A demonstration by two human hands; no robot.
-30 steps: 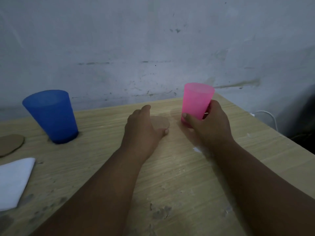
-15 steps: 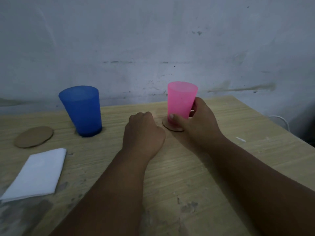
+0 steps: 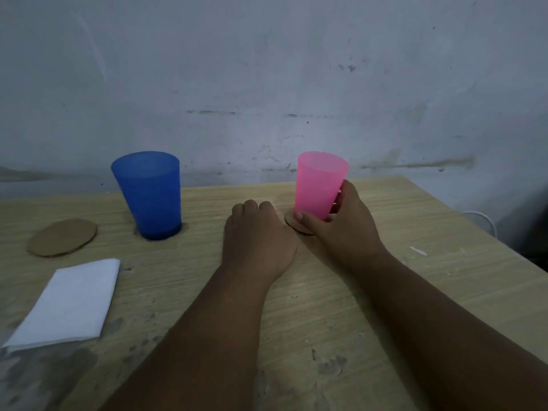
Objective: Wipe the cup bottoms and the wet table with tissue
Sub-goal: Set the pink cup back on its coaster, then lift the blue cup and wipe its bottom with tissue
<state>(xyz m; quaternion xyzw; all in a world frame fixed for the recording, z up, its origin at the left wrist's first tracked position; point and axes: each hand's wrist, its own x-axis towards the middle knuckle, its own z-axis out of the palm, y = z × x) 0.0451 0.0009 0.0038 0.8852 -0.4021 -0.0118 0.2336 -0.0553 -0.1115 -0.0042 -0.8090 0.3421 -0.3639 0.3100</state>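
Note:
My right hand (image 3: 344, 226) grips the lower part of a pink cup (image 3: 318, 182), which stands upright on a round cardboard coaster (image 3: 293, 225). Just left of that coaster, my left hand (image 3: 256, 238) rests on the table with its fingers curled under and nothing visible in it. A blue cup (image 3: 151, 194) stands upright on the wooden table (image 3: 326, 307) further left. A folded white tissue (image 3: 68, 301) lies flat near the table's left front, away from both hands.
A second cardboard coaster (image 3: 62, 237) lies left of the blue cup. A grey wall rises just behind the table. A white cable (image 3: 486, 222) hangs past the table's right edge. Dark stains mark the table front (image 3: 332, 366).
The pink cup now stands on the coaster that my left hand held beside it a second ago. My left hand has curled shut beside the coaster. The view has swung left, showing tissue and second coaster.

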